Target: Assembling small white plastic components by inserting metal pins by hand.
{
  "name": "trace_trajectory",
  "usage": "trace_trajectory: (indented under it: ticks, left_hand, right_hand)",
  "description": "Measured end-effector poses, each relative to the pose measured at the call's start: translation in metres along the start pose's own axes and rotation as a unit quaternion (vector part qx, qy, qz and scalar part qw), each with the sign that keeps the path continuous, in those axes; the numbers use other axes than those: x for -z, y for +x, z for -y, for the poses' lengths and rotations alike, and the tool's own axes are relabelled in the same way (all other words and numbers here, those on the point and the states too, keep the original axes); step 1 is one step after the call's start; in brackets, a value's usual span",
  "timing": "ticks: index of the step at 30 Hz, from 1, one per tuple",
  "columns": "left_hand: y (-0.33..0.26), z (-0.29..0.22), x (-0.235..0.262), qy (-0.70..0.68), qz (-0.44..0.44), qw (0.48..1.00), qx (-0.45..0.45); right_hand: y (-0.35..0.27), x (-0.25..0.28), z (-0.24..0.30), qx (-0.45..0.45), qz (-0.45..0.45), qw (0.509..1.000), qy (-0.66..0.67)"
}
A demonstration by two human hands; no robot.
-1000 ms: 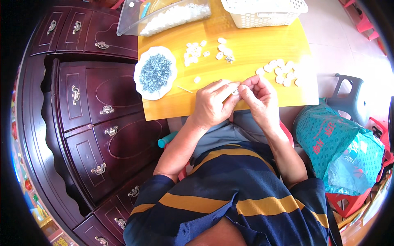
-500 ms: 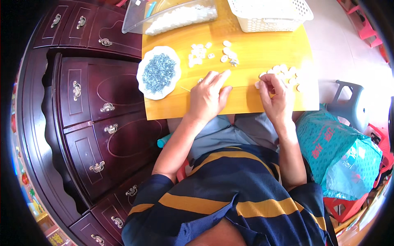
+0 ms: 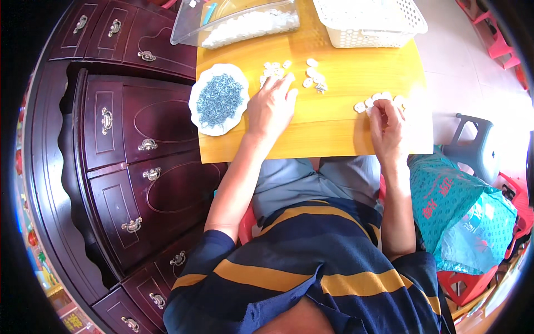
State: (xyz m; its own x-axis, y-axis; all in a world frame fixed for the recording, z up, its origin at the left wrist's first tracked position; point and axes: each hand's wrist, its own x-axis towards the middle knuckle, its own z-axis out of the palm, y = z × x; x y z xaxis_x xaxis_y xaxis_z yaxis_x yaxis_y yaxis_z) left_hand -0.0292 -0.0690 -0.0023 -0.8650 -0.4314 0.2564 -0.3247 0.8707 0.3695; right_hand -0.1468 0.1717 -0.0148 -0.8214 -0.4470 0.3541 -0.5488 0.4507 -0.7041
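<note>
White pieces under left hand.

I wore a dark blue shirt with yellow stripes and short sleeves. My shorts were light grey-blue. My left hand and right hand were bare.

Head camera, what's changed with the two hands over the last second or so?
The hands, together at the near edge a second ago, have split. The left hand went forward, its fingertips now at the middle cluster of white pieces. The right hand went right to the white pieces at the right. The plate of blue-grey bits, clear tub and white basket kept their places.
</note>
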Motion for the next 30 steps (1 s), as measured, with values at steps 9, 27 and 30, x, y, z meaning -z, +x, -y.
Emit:
trace_trajectory:
  ticks: [9,27,30]
  left_hand:
    - [0.002,0.001,-0.007,0.01,-0.057,0.996,-0.065]
    - [-0.037,-0.064,0.013,-0.322,0.006,0.945,-0.064]
    - [-0.026,-0.052,0.008,-0.266,-0.01,0.963,-0.042]
  right_hand:
    - [-0.006,0.0,0.02,-0.046,-0.017,0.995,0.085]
    - [-0.025,-0.017,0.034,-0.32,0.199,0.73,0.57]
    - [-0.026,-0.018,0.035,-0.311,0.174,0.751,0.555]
